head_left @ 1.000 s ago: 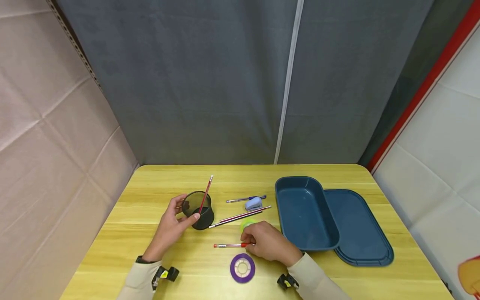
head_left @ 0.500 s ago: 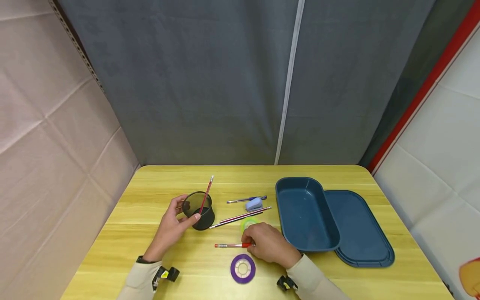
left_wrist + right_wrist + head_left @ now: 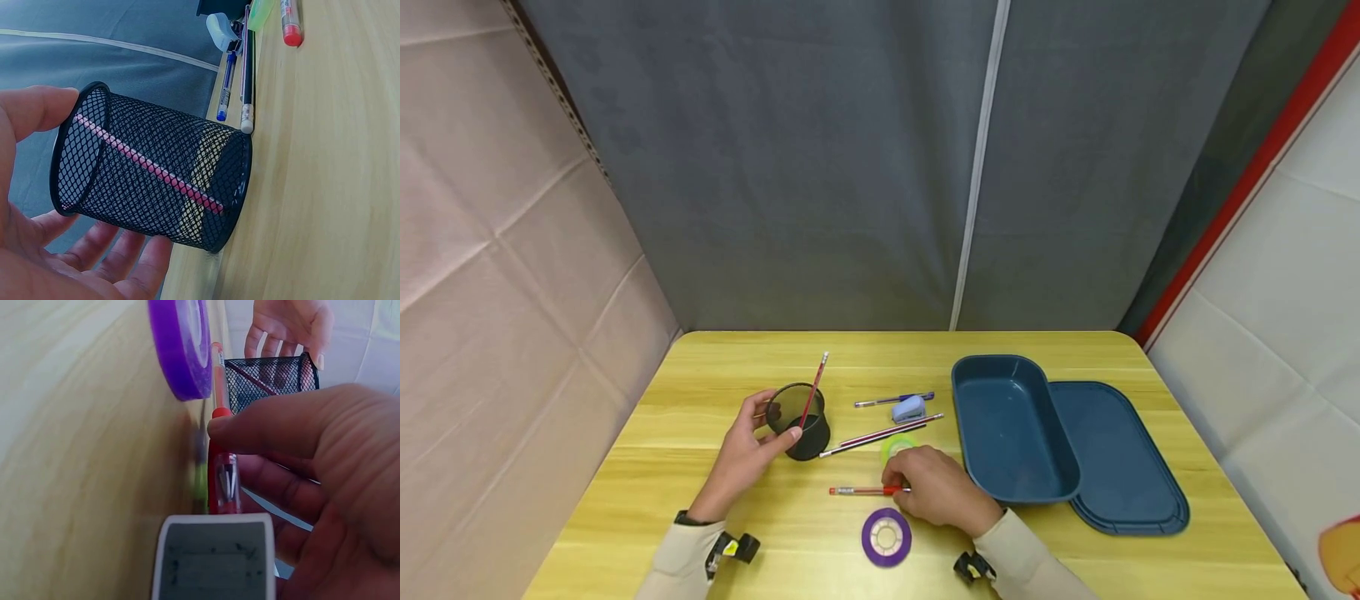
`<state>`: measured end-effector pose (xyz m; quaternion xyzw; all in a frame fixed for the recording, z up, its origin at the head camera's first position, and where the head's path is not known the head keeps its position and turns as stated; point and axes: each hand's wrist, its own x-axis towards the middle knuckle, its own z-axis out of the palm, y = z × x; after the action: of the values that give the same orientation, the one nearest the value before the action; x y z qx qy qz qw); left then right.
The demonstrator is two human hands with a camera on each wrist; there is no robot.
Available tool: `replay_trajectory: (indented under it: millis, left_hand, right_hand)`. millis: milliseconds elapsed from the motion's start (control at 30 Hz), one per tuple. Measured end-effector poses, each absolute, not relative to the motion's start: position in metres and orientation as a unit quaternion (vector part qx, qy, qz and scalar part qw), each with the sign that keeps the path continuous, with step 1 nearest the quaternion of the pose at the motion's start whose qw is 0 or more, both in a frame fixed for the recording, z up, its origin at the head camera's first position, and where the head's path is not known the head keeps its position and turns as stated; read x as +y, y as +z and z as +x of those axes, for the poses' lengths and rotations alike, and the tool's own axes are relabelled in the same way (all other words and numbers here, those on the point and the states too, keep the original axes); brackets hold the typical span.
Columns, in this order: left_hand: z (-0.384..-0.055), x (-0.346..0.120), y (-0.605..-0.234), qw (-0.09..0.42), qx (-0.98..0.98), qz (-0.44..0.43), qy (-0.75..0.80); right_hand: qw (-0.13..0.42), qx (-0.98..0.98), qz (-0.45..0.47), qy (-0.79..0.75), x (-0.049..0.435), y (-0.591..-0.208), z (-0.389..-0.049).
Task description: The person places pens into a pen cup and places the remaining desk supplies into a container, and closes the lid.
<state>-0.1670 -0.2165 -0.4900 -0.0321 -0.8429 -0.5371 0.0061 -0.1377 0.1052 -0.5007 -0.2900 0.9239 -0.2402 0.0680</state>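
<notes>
My left hand (image 3: 741, 458) holds a black mesh pen cup (image 3: 150, 169), its thumb on the rim and its fingers along the side. A red pencil (image 3: 814, 390) leans inside, its eraser end above the rim. My right hand (image 3: 936, 483) pinches a red pen (image 3: 859, 492) near one end between thumb and fingers, low over the table; whether the pen touches the wood I cannot tell. Nearer my body lies a roll of purple tape (image 3: 870, 542). Beyond the right hand, a green tape roll (image 3: 895, 444) is partly hidden by it.
Pencils (image 3: 880, 435), a small light-blue stapler (image 3: 909, 407) and a blue pen (image 3: 880, 402) lie mid-table. To the right stands an open dark-blue box (image 3: 1011, 425), overlapping its lid (image 3: 1127, 467). Grey curtain (image 3: 812, 167) backs the table.
</notes>
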Motion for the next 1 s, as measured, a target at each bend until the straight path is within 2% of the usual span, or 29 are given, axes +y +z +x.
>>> replay_trajectory:
  millis: [467, 1000]
  left_hand:
    - [-0.167, -0.217, -0.492, 0.003, -0.843, -0.030, -0.537]
    - [-0.168, -0.216, -0.493, 0.009, -0.846, -0.034, -0.532]
  right_hand:
    - [0.085, 0.897, -0.284, -0.329, 0.110, -0.494, -0.142]
    - [0.030, 0.884, -0.282, -0.371, 0.115, -0.470, -0.146]
